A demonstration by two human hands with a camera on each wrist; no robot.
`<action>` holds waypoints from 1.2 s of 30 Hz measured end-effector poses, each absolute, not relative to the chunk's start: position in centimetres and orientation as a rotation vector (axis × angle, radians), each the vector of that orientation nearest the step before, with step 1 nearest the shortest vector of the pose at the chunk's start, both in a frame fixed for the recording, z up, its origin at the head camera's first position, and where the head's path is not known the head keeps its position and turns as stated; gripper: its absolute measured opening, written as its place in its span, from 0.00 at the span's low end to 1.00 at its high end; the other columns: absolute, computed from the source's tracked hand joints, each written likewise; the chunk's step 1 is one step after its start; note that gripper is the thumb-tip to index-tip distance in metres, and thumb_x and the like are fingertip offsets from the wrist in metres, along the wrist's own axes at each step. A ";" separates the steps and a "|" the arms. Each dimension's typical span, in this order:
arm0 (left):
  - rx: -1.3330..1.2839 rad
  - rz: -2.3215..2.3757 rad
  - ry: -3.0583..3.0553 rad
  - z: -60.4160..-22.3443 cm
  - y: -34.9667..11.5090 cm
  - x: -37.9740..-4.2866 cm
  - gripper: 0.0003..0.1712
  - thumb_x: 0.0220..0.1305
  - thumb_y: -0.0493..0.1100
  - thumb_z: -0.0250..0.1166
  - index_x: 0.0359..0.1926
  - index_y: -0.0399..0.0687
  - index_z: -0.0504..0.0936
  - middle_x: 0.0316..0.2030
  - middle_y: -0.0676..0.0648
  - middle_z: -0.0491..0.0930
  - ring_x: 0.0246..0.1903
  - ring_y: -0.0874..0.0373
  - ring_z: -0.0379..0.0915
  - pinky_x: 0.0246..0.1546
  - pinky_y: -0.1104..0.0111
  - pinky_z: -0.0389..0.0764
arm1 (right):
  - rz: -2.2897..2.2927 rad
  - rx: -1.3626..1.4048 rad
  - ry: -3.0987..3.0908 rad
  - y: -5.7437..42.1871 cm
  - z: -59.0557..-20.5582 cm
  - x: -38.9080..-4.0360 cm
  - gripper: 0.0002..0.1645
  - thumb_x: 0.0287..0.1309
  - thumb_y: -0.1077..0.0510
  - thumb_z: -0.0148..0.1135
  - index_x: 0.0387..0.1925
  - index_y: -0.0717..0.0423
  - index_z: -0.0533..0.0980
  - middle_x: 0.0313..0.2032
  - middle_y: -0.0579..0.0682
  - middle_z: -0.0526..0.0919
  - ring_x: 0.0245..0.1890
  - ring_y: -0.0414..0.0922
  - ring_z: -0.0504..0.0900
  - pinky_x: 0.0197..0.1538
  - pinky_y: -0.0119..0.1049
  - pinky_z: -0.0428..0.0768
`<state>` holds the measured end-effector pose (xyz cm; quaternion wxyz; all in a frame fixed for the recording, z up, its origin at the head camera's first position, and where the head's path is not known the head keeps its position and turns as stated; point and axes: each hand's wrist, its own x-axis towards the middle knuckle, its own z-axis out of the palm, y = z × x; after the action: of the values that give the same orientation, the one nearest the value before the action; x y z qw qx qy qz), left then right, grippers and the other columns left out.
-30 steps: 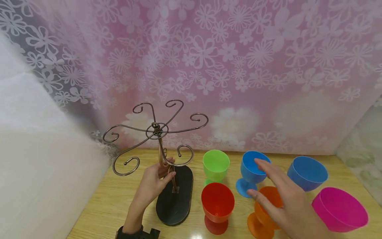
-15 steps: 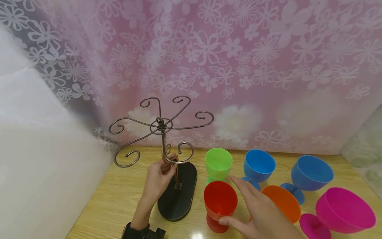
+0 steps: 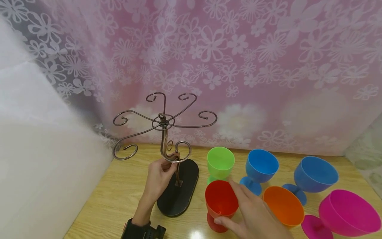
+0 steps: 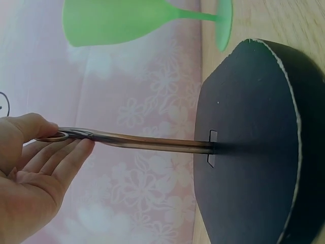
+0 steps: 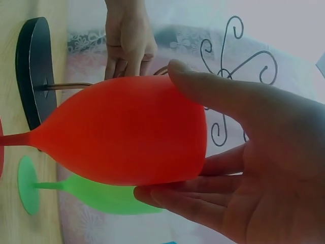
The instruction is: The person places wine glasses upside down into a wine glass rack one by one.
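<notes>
Across the top of the head view, a pink flowered curtain (image 3: pixel 268 66); below it, a wooden table (image 3: pixel 119 199) filling the lower frame. Left of centre, a metal cup rack (image 3: pixel 164 122) with curled arms, upright on a dark oval base (image 3: pixel 182 189). Lower right corner, a magenta goblet (image 3: pixel 349 212), tilted; just left of it an orange goblet (image 3: pixel 283 205), then two blue goblets (image 3: pixel 261 166) (image 3: pixel 314 174) behind, near the curtain. Centre, a green goblet (image 3: pixel 220 162) just behind the red goblet (image 3: pixel 221 199) — lower middle of the frame, standing on the table right beside the base. Right hand (image 3: pixel 253 219) wrapped round the red goblet's bowl, thumb on one side and fingers (image 5: pixel 177 198) curved on the other, seen plainly in the right wrist view. Left hand (image 3: pixel 158 179) at the rack's stem (image 4: pixel 147 142), thumb and fingers pinching it a little above the base — clear in the left wrist view.
</notes>
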<state>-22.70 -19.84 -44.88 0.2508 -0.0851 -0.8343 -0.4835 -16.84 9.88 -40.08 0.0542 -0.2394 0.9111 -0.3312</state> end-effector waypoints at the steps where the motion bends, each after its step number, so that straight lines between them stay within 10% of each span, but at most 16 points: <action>1: -0.230 -1.305 -2.269 -44.8 -19.8 -22.7 0.10 0.67 0.33 0.68 0.47 0.42 0.90 0.39 0.44 0.89 0.37 0.53 0.88 0.37 0.65 0.88 | -1.019 -0.733 2.772 9.8 -40.1 -16.9 0.62 0.47 0.34 0.79 0.73 0.64 0.63 0.61 0.59 0.78 0.51 0.57 0.84 0.39 0.44 0.89; 22: -0.417 -1.177 -2.855 -39.8 -22.9 -18.9 0.11 0.73 0.43 0.65 0.47 0.42 0.89 0.42 0.48 0.89 0.41 0.56 0.86 0.42 0.65 0.86 | -1.388 -1.052 2.880 11.1 -38.4 -16.5 0.59 0.35 0.55 0.89 0.69 0.56 0.66 0.57 0.48 0.80 0.51 0.52 0.83 0.40 0.37 0.88; 36: -1.079 -2.577 -2.346 -41.4 -17.2 -19.3 0.26 0.83 0.45 0.50 0.67 0.27 0.73 0.59 0.34 0.81 0.59 0.41 0.79 0.58 0.55 0.80 | -1.731 -1.464 2.580 11.7 -38.4 -16.9 0.69 0.28 0.72 0.87 0.74 0.62 0.58 0.66 0.57 0.69 0.64 0.39 0.73 0.55 0.26 0.80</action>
<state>-19.29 -17.18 -41.43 -0.2507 -0.2864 -0.6225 -0.6839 -16.87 11.65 -38.42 -0.1461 -0.4217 0.7432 -0.4984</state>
